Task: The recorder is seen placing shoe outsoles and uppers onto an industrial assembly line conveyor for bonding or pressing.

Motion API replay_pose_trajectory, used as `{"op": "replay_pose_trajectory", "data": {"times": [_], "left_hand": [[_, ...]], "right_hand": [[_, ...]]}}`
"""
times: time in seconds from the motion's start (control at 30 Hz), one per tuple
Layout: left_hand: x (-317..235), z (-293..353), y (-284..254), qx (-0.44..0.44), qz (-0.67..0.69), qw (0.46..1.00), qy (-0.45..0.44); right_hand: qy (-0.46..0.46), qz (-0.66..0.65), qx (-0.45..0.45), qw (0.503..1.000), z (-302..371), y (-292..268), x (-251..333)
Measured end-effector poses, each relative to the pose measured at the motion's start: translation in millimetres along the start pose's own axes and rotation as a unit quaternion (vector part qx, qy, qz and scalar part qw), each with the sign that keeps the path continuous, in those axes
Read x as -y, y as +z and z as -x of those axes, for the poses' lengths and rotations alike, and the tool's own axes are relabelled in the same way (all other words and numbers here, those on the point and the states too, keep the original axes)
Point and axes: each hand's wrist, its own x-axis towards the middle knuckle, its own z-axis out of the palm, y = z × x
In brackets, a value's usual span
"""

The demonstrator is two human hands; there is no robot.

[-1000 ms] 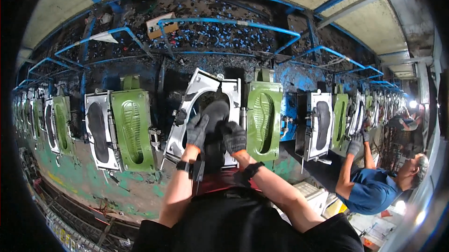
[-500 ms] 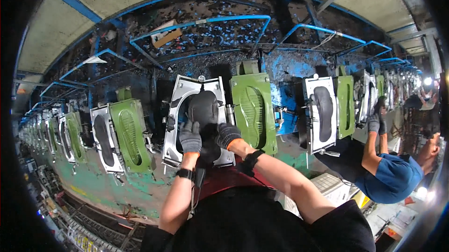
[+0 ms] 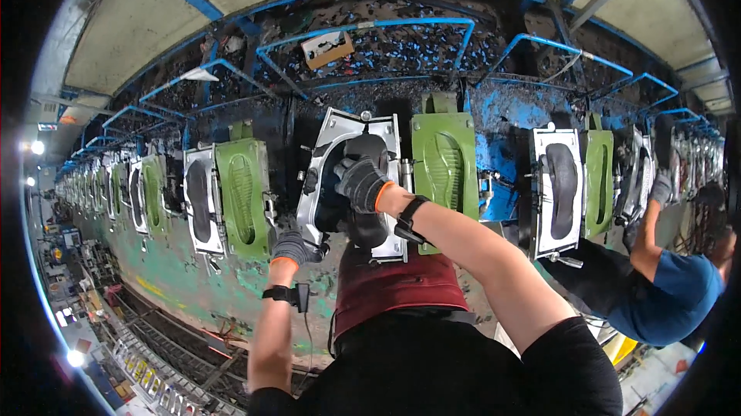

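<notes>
In front of me, a silver metal shoe-sole mould frame (image 3: 315, 204) stands with its left side piece swung apart, leaving a dark gap. A black shoe-shaped piece (image 3: 369, 232) lies along its middle. My right hand (image 3: 364, 184), in a grey-black knit glove, is over that piece with its fingers curled toward the gap; what the fingertips hold, if anything, is hidden. Down at the frame's lower left corner, my gloved left hand (image 3: 292, 248) is closed on a small dark handle (image 3: 317, 251). Beside the frame on the right is a green mould half (image 3: 445, 173) with a ribbed sole cavity.
More silver and green moulds line both sides, including a green mould (image 3: 242, 196) and a silver mould holding a black sole (image 3: 559, 192). Blue rails (image 3: 370, 25) and a cardboard box (image 3: 328, 49) stand behind. A co-worker in a blue shirt (image 3: 668, 300) works at right.
My left hand has left the black piece and moved down-left to the frame's corner handle. My right hand has shifted up and left over the piece. The frame's left side stands further out.
</notes>
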Motion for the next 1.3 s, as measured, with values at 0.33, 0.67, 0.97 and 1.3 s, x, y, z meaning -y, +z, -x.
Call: {"op": "replay_pose_trajectory", "data": {"times": [0.33, 0.67, 0.97, 1.3], "left_hand": [[-56, 35, 61, -0.166, 0.307, 0.911, 0.222], [-47, -31, 52, -0.512, 0.008, 0.790, 0.338], [-70, -6, 42, -0.491, 0.091, 0.802, 0.327], [-91, -32, -78, -0.566, 0.053, 0.803, 0.181]], "right_hand": [[0.107, 0.073, -0.046, 0.990, 31, 31, 0], [0.150, -0.166, -0.089, 0.971, 109, 46, 113], [0.234, -0.178, -0.270, 0.917, 117, 80, 131], [0.319, -0.215, -0.086, 0.919, 145, 60, 175]]}}
